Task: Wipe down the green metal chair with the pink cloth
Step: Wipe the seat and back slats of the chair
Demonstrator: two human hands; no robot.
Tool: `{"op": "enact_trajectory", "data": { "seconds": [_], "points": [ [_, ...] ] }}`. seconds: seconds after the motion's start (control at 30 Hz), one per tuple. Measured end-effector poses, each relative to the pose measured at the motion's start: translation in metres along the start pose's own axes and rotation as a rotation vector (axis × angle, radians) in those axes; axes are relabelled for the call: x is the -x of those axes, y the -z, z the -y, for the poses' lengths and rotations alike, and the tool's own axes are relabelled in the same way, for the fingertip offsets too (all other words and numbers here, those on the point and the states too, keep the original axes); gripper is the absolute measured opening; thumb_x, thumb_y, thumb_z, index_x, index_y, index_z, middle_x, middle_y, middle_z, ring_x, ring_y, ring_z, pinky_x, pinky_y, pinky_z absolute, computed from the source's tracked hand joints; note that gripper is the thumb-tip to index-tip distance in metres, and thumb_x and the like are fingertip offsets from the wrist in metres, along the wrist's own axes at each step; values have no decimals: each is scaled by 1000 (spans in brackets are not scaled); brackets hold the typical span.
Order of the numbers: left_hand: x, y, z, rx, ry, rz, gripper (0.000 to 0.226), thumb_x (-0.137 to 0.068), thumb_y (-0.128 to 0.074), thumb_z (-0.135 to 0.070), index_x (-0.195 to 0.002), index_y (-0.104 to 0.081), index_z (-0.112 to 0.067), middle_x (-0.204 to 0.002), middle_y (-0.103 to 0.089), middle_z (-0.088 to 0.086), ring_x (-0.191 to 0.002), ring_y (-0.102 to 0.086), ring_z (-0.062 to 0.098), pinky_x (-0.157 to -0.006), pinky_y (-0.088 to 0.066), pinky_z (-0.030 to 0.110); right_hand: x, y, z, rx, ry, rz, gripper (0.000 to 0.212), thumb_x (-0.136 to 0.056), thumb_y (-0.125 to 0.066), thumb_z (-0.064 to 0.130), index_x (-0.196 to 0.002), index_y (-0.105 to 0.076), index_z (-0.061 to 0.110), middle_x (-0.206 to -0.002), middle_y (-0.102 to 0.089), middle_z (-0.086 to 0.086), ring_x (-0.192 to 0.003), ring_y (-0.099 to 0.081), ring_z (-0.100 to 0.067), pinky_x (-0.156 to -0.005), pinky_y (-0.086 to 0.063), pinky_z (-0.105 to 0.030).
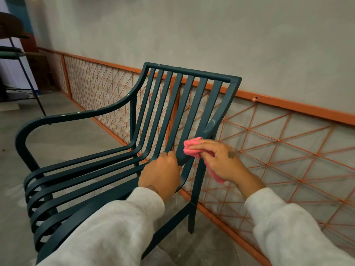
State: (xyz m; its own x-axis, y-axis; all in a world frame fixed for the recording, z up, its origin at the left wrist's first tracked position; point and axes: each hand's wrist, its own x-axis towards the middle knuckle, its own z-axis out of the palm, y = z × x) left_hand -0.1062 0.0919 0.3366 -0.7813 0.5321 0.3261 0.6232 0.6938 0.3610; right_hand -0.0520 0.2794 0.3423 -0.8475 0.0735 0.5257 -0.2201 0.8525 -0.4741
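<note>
Here: green metal chair (pixel 192 73) stands on the grey floor (pixel 76 135), its back just beside the orange lattice panel (pixel 288 150). Left hand (pixel 161 175) curled round a back slat low down, near the seat's rear edge. Right hand (pixel 221 160) grips the bunched pink cloth (pixel 190 148), pressing it against the right armrest where it meets the back.

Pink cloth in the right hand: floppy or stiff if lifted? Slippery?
Likely floppy: the pink cloth bunches under the right hand and a tail droops below the palm. Probably light: thin folds, small beside that hand. Looks soft, so unlikely to slip.
</note>
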Motion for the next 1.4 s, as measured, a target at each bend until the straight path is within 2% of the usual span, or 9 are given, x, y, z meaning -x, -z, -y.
{"op": "enact_trajectory", "data": {
  "seconds": [0.23,0.37,0.6,0.83,0.97,1.07,1.17,1.3,1.4],
  "points": [
    [-11,0,-11,7,45,57,20,-94,-51,-30,-108,-52,-17,-100,-64,5,-80,-58,24,-69,-46,37,9,-13,6,-20,-8,-59,42,-97,-49,0,-120,-71,28,-134,-60,19,-131,-44,8,-114,-28,-14],
    [-39,-7,-29,-15,37,101,26,-98,-39,-40,-106,-52,-18,-100,-65,5,-83,-61,26,-69,-45,37,3,7,-1,-24,-18,-3,41,-97,-51,1,-119,-71,30,-131,-62,19,-129,-48,5,-115,-35,-25],
    [-47,-22,-35,30,-23,47,30,-100,-27,-42,-103,-44,-19,-90,-63,4,-80,-62,27,-68,-42,39,-33,59,-21,227,-43,-259,40,-99,-48,6,-126,-66,29,-137,-57,16,-129,-44,7,-115,-31,-19],
    [-45,-28,-35,-32,-42,-25,28,-100,-25,-42,-99,-40,-19,-88,-61,3,-69,-53,23,-65,-39,37,-22,17,-9,172,7,-95,37,-99,-46,1,-118,-71,21,-130,-58,17,-120,-45,15,-102,-25,0],
    [-44,-29,-35,-48,-37,-30,29,-101,-24,-42,-100,-41,-18,-86,-58,2,-70,-54,23,-64,-38,37,-27,37,-10,327,34,48,39,-100,-48,13,-124,-65,40,-136,-56,24,-129,-46,1,-108,-34,-19],
    [-43,-29,-34,-33,-46,-16,30,-101,-25,-42,-104,-42,-18,-90,-62,3,-76,-61,26,-65,-41,38,-43,52,-11,471,-54,-21,39,-99,-49,12,-123,-65,39,-136,-56,21,-125,-51,-5,-106,-41,-28],
    [-43,-29,-33,-31,-48,-19,30,-101,-25,-42,-106,-42,-18,-92,-63,4,-75,-60,24,-64,-42,38,-50,40,-6,478,-75,-99,37,-97,-50,6,-121,-68,28,-135,-58,13,-121,-53,-10,-105,-37,-20],
    [-41,-30,-33,-52,-52,-38,30,-101,-25,-41,-105,-42,-17,-92,-63,4,-76,-62,25,-63,-42,37,-31,32,-17,368,20,45,43,-97,-48,6,-124,-67,34,-137,-56,20,-127,-49,-2,-104,-28,-9],
    [-42,-29,-34,-46,-43,-33,30,-101,-25,-41,-106,-42,-18,-93,-63,4,-70,-57,22,-61,-40,37,-42,57,-31,393,21,56,48,-93,-48,9,-121,-65,44,-132,-58,27,-126,-50,2,-108,-41,-27]
  ]
}}
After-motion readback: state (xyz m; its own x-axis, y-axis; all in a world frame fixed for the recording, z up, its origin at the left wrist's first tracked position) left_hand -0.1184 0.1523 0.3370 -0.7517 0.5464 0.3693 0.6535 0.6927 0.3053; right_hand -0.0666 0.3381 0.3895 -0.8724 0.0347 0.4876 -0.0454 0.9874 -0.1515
